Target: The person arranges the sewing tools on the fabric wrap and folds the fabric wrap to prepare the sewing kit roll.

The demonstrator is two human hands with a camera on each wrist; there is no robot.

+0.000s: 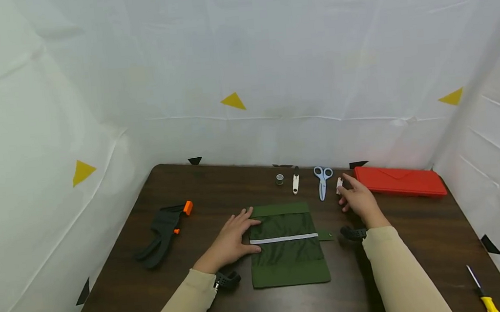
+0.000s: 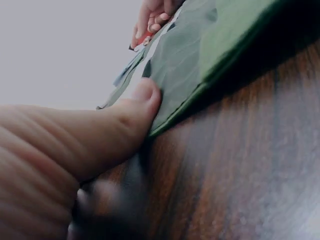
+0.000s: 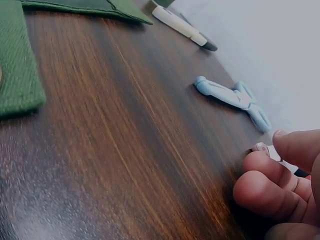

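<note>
My left hand [image 1: 231,240] rests at the left edge of an unfolded green fabric pouch [image 1: 290,273], fingers spread and thumb pressing its edge. A white band [image 1: 283,239] crosses the pouch, and a snap tab [image 1: 326,235] sticks out on its right. Farther right, my right hand [image 1: 360,201] reaches to a small flat white object [image 1: 339,184], with thumb and fingertips right beside it. In the right wrist view the fingers partly cover that white object [image 3: 270,151]. Light blue scissors [image 1: 322,182] lie just left of it.
Along the back lie a small spool [image 1: 280,179] and a white tool with a dark tip [image 1: 295,182]. A red case [image 1: 399,182] sits at back right. A black clamp with orange pads [image 1: 161,236] lies left; a yellow-handled screwdriver [image 1: 486,296] lies front right. White sheets surround the table.
</note>
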